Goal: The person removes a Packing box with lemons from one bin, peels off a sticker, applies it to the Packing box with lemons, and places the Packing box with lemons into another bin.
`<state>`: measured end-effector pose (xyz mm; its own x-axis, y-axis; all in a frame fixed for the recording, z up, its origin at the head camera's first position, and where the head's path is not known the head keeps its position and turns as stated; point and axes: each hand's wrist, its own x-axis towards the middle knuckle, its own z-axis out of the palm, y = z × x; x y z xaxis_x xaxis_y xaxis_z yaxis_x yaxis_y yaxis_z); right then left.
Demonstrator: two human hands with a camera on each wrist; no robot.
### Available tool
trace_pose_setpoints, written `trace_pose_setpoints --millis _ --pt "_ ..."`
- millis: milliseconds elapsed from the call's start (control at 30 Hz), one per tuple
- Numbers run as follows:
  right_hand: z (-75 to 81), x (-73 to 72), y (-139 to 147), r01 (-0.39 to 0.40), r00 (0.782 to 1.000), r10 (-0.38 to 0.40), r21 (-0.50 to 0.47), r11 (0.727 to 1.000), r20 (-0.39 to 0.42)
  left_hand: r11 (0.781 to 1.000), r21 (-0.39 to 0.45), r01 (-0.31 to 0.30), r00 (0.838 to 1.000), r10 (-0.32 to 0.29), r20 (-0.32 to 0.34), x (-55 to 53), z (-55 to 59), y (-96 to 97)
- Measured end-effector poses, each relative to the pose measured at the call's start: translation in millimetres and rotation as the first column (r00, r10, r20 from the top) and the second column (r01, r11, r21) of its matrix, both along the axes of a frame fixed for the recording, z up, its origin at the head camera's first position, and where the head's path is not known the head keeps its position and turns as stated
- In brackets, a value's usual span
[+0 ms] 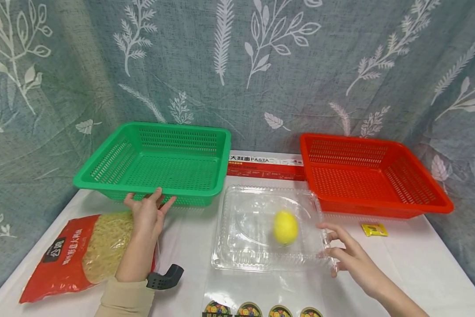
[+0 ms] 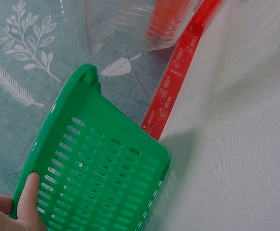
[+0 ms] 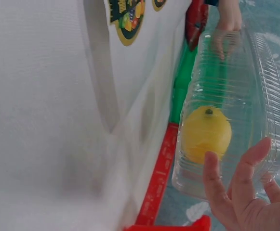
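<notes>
My left hand (image 1: 145, 215) is at the front rim of a green plastic basket (image 1: 190, 193). In the left wrist view its fingers lie on both sides of that rim, gripping it. With curled fingers, my right hand (image 1: 350, 255) holds the right edge of a clear plastic container (image 1: 237, 251). A yellow lemon (image 1: 285, 227) sits inside, right of the container's middle; it shows through the clear wall in the right wrist view. Beside my left forearm lies a red bag of pasta (image 1: 76, 251) with a see-through window.
A red basket (image 1: 380, 207) stands at the back right. Between the baskets lies a red and white pasta box (image 1: 265, 171). A small yellow packet (image 1: 374, 229) lies before the red basket. Several round fruit labels (image 1: 249, 309) show at the near edge. A patterned curtain (image 1: 261, 88) hangs behind.
</notes>
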<state>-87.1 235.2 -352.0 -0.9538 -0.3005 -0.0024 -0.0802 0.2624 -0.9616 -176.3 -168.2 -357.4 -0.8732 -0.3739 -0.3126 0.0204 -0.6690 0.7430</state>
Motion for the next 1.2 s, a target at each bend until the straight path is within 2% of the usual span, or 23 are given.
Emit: trace_pose_setpoints --millis 300,733,967,1200 --pt "-7.6 -3.5 -5 0.045 0.994 -0.049 0.037 0.998 0.094 1.0 0.013 -0.008 1.0 0.008 0.003 -1.3 -1.1 -1.0" --pt "-13.0 -16.7 -11 0.1 0.979 -0.115 0.1 0.99 0.165 1.0 0.003 -0.002 1.0 0.002 -0.006 -3.3 0.2 -1.4" --pt "-17.4 -25.6 -10 0.084 0.982 -0.1 0.103 0.991 0.161 1.0 0.011 -0.008 1.0 0.008 -0.002 -3.4 1.2 -2.0" --pt "-18.4 -32.2 -11 0.101 0.979 -0.12 0.118 0.988 0.167 1.0 0.026 -0.013 1.0 0.013 0.006 -2.8 0.3 -0.2"
